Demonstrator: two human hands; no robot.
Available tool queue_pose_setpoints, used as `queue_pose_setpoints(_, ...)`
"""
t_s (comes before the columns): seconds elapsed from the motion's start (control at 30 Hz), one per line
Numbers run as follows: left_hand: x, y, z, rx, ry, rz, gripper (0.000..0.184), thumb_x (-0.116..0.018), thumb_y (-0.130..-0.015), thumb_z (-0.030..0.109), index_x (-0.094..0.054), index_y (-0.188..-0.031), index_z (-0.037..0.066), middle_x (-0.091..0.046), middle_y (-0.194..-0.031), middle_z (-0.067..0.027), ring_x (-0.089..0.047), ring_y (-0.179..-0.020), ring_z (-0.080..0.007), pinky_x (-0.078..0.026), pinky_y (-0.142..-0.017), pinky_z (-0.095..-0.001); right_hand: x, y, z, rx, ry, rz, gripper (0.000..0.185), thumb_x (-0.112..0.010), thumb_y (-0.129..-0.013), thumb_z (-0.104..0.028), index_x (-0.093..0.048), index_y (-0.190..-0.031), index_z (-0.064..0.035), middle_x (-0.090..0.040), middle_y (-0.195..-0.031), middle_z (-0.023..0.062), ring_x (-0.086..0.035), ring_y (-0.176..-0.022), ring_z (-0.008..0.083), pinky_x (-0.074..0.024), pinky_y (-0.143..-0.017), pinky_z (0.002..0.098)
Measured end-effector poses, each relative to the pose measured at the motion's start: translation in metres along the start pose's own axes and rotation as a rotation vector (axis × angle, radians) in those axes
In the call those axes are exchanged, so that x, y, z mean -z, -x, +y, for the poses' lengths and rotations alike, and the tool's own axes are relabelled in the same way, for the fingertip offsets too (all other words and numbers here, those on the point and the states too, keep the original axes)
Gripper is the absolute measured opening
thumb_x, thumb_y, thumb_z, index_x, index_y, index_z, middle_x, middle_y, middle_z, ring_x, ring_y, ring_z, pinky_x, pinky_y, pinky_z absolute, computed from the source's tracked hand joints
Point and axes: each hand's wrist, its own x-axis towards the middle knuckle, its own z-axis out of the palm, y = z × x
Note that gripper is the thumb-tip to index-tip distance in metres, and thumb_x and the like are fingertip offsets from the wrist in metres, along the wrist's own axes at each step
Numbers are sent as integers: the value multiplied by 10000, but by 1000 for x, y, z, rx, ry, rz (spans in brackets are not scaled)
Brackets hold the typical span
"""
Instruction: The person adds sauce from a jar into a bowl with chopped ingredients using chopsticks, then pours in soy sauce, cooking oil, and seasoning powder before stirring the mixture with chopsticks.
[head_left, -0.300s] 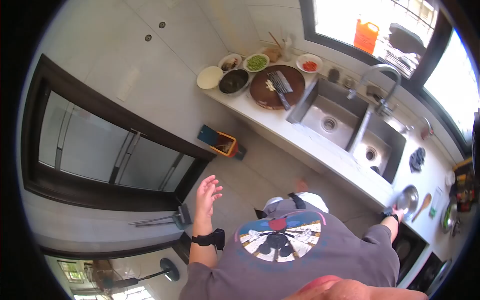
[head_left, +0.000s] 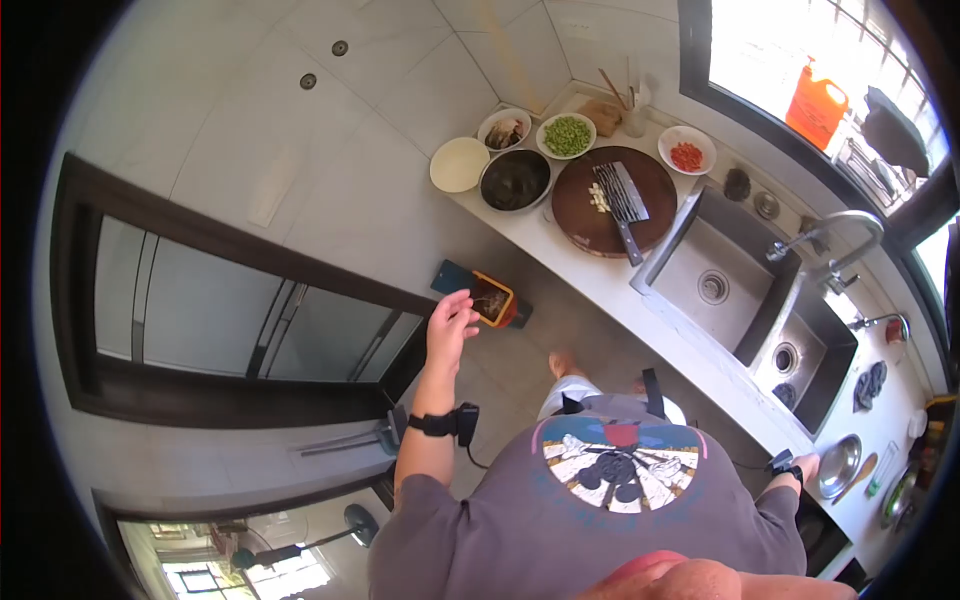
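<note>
My left hand (head_left: 452, 325) is raised over the floor, in front of the bin (head_left: 494, 300), with loosely bent fingers apart and nothing in them. At the counter's near edge, my right hand (head_left: 806, 467) is beside a metal bowl (head_left: 839, 466); its fingers are too small and hidden to make out. A wooden spoon (head_left: 858, 477) lies past the bowl. On the round cutting board (head_left: 580, 215), a cleaver (head_left: 622, 200) rests next to chopped white pieces (head_left: 599, 197). Around the board are chopped green vegetables (head_left: 567, 136), red pieces (head_left: 686, 156) and a dark bowl (head_left: 515, 181).
A double sink (head_left: 712, 285) with a tall faucet (head_left: 855, 222) is set into the counter (head_left: 600, 300). A dark cloth (head_left: 870, 386) lies beyond it. To the left stand a dark-framed door (head_left: 240, 270) and a fan (head_left: 360, 522).
The view has shifted, and the counter items appear lower and farther right. My right hand no longer overlaps the metal bowl's rim. My left hand now appears beside the bin, still empty.
</note>
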Motion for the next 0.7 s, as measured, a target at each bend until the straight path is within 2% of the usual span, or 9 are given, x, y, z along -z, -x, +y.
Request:
queue_pose_setpoints(0.03, -7, -31, 3, -27, -49, -29, 314, -519, -919, 112, -520, -1230, 67, -558, -1137, -77, -600, -900, -144, -503, -701, -258, -8, 7, 7, -48, 153, 290, 272, -515, -794, -190, -661, -863, 28, -666, -829, 192, -661, -782, 328, -530, -661, 397)
queue_pose_setpoints(0.07, -9, -60, 10, -58, -99, -62, 324, -527, -916, 119, -517, -1235, 66, -554, -1149, -79, -597, -910, -148, -497, -722, -263, -13, 33, 17, -60, 150, 298, 272, -515, -794, -190, -661, -863, 28, -666, -829, 192, -661, -782, 328, -530, -661, 397)
queue_pose_setpoints(0.13, -19, -117, 25, -118, -159, -119, 324, -524, -912, 111, -519, -1232, 64, -553, -1152, -82, -597, -912, -150, -497, -721, -261, -4, 83, 35, 220, 214, 341, 223, -540, -776, -166, -655, -853, 10, -666, -830, 194, -662, -790, 314, -522, -700, 388)
queue_pose_setpoints(0.2, -49, -169, 34, -210, -190, -239, 330, -520, -902, 95, -521, -1230, 60, -557, -1152, -89, -595, -911, -152, -496, -717, -259, 21, 48, 81, 787, 213, 124, 327, -588, -747, -126, -634, -1030, 34, -661, -964, 213, -652, -877, 309, -509, -771, 382)
queue_pose_setpoints(0.27, -79, -225, 28, -210, -169, -380, 323, -524, -888, 72, -538, -1211, 63, -577, -1107, -85, -590, -829, -121, -479, -666, -222, 42, 90, 108, 683, -78, 32, 399, -568, -748, -54, -573, -1130, 63, -635, -1048, 241, -620, -971, 348, -476, -863, 408)
queue_pose_setpoints(0.4, -142, -271, 32, -178, -191, -822, 287, -556, -906, 113, -550, -1188, 64, -603, -981, -20, -573, -806, -92, -465, -637, -208, 80, 195, 163, 474, 104, 248, 305, -587, -756, -90, -646, -1041, 0, -655, -1028, 214, -627, -991, 335, -470, -906, 400)
queue_pose_setpoints(0.53, -182, -283, 13, -6, -312, -1088, 321, -481, -883, 11, -521, -1201, 33, -575, -1052, -89, -597, -838, -150, -512, -651, -250, 123, 192, 227, 598, 156, 334, 285, -587, -743, -85, -631, -1025, -83, -655, -1013, 163, -608, -995, 329, -482, -861, 399)
queue_pose_setpoints(0.6, -198, -249, 25, 31, -333, -1153, 319, -484, -887, 20, -513, -1205, 26, -567, -1078, -98, -603, -840, -161, -515, -640, -251, 172, 223, 187, 738, 291, 191, 273, -565, -758, -61, -622, -1025, -70, -645, -1039, 156, -607, -984, 329, -485, -846, 406)
queue_pose_setpoints(0.7, -217, -220, 18, 40, -358, -1271, 309, -493, -890, 30, -519, -1198, 29, -580, -1057, -94, -608, -834, -157, -507, -616, -239, 209, 276, 122, 1244, 679, -408, 321, -569, -780, -104, -602, -1096, -63, -633, -1022, 179, -590, -991, 350, -480, -847, 424)
